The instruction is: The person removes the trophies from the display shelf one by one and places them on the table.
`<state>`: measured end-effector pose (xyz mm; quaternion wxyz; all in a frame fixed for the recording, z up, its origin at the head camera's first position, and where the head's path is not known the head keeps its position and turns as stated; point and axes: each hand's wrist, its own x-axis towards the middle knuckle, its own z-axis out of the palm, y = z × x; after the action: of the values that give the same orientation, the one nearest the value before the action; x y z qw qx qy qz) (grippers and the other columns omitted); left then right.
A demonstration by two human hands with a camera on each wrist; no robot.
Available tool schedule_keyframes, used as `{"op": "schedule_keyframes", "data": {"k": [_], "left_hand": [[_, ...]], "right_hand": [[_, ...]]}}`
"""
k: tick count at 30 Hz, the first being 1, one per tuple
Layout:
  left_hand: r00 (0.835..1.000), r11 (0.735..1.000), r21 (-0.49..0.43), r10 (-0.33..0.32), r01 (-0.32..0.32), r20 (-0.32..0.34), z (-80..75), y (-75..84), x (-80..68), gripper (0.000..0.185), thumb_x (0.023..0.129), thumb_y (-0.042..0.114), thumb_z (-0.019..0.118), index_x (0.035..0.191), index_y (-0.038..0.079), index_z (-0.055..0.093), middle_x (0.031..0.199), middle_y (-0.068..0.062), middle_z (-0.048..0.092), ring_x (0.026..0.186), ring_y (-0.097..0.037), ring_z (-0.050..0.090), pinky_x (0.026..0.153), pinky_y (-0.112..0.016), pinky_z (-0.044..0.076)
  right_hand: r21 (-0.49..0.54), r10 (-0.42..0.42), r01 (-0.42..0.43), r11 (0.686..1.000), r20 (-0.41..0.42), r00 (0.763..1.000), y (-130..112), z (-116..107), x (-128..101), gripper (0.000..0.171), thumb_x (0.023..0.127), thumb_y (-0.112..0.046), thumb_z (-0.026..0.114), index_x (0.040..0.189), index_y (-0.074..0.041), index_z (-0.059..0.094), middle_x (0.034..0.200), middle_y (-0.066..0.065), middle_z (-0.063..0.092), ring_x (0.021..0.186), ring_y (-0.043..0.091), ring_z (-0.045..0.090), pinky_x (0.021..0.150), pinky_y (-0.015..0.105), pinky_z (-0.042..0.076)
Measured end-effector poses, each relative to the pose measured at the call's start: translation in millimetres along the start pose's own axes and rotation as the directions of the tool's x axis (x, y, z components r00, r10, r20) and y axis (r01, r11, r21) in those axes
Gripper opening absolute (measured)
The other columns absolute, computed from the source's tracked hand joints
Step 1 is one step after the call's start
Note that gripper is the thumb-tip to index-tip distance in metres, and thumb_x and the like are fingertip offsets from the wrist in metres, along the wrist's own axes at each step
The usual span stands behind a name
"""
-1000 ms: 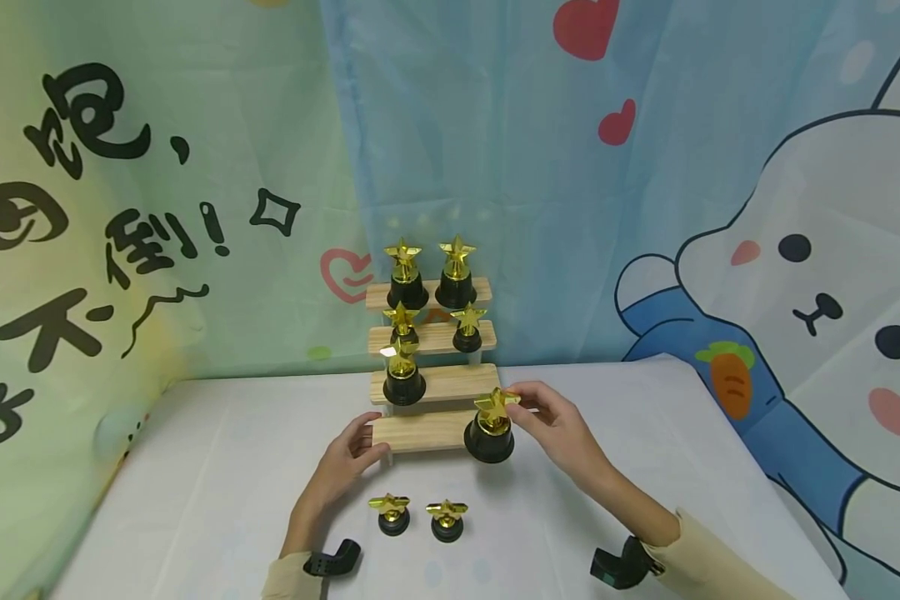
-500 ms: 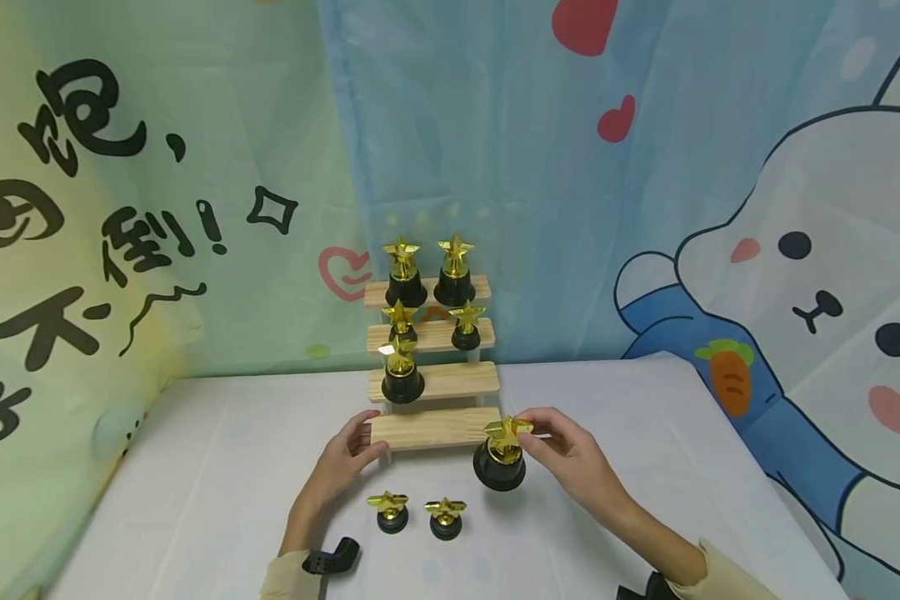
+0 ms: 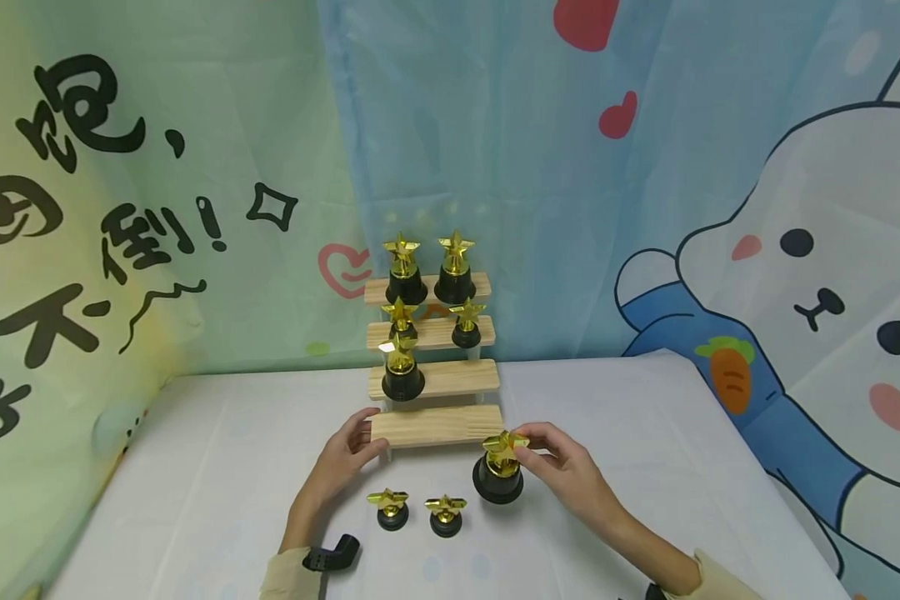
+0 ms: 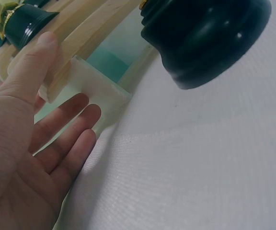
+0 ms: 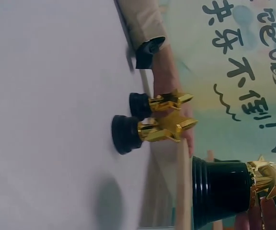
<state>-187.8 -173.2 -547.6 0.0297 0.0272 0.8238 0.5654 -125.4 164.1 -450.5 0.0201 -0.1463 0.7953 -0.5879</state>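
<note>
A four-step wooden shelf (image 3: pixel 435 426) stands at the back of the white table. My right hand (image 3: pixel 528 447) pinches the gold star of a large black-based trophy (image 3: pixel 498 483), low over the table just off the bottom step's right end; I cannot tell whether its base (image 5: pixel 222 191) touches the cloth. My left hand (image 3: pixel 360 443) lies open at the bottom step's left end, its thumb (image 4: pixel 37 57) against the wood. Two small star trophies (image 3: pixel 392 508) (image 3: pixel 446 514) stand on the table between my hands. The bottom step is bare.
Two large trophies (image 3: pixel 430 271) stand on the top step, two small ones (image 3: pixel 467 325) on the second and one large trophy (image 3: pixel 402 371) at the left of the third. A cartoon curtain (image 3: pixel 720 167) hangs close behind. White tablecloth (image 3: pixel 645 433) spreads on both sides.
My right hand brought the large trophy from the bottom step's right end toward me and down to the table in front. The left hand stayed at the step's left end.
</note>
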Motion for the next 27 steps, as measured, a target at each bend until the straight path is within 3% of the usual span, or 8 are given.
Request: {"op": "schedule_keyframes", "data": {"k": [5,16,27], "left_hand": [[1.0,1.0,-0.008,0.001,-0.001,0.011,-0.9,-5.7,3.7,0.06,0.087,0.017,0.072,0.141,0.012,0.047,0.121,-0.013,0.065,0.107,-0.026,0.065,0.082,-0.02,0.052],[0.999,0.999,-0.05,0.015,-0.012,0.043,-5.0,-5.7,1.9,0.062,0.086,0.025,0.074,0.141,0.016,0.048,0.121,-0.01,0.066,0.107,-0.022,0.065,0.083,-0.02,0.052],[0.999,0.999,-0.032,0.013,-0.012,0.045,-5.0,-3.3,1.3,0.063,0.085,0.029,0.074,0.141,0.015,0.047,0.122,-0.011,0.065,0.107,-0.021,0.065,0.087,-0.023,0.053]], "right_hand": [[0.01,0.018,-0.018,1.0,0.001,1.0,9.6,3.5,-1.7,0.023,0.097,-0.021,0.06,0.116,-0.008,0.061,0.114,0.011,0.062,0.099,0.002,0.059,0.082,0.021,0.055],[-0.01,0.148,-0.148,0.989,0.009,0.989,24.7,12.5,-3.1,0.028,0.095,-0.027,0.063,0.116,-0.009,0.062,0.117,0.011,0.065,0.101,0.0,0.059,0.084,0.02,0.054],[0.001,0.145,-0.145,0.989,0.031,0.989,36.5,17.6,-8.4,0.026,0.094,-0.024,0.064,0.113,-0.008,0.062,0.114,0.011,0.065,0.1,-0.002,0.059,0.083,0.02,0.054]]}}
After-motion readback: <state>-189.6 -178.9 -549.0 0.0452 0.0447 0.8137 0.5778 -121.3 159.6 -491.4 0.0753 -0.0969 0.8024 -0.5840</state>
